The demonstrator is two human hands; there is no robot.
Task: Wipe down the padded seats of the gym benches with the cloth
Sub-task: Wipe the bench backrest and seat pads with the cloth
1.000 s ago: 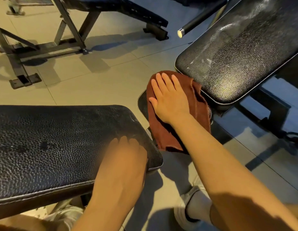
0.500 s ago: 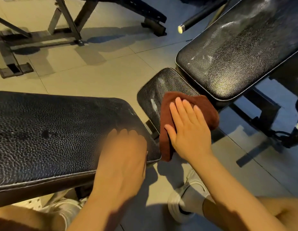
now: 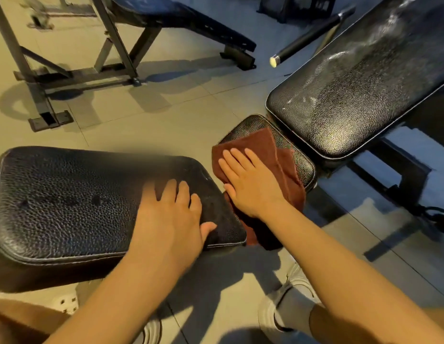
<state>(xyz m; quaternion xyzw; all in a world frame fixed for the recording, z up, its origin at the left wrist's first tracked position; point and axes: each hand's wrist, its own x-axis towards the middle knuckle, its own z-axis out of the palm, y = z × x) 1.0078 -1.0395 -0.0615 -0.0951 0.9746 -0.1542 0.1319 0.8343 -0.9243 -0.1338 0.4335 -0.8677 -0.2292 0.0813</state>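
Cloth (image 3: 278, 155), rust-brown and rumpled, lies spread over the small black seat pad (image 3: 299, 162), one end drooping off its near edge. My right hand (image 3: 250, 184) presses it flat, fingers straight and together. The cloth's length runs from the pad's far corner back toward me. My left hand (image 3: 174, 217) rests open on the near bench pad (image 3: 67, 202), just beside the cloth. A smeared long backrest pad (image 3: 360, 90) rises to the right; another bench frame (image 3: 112, 58) stands well apart.
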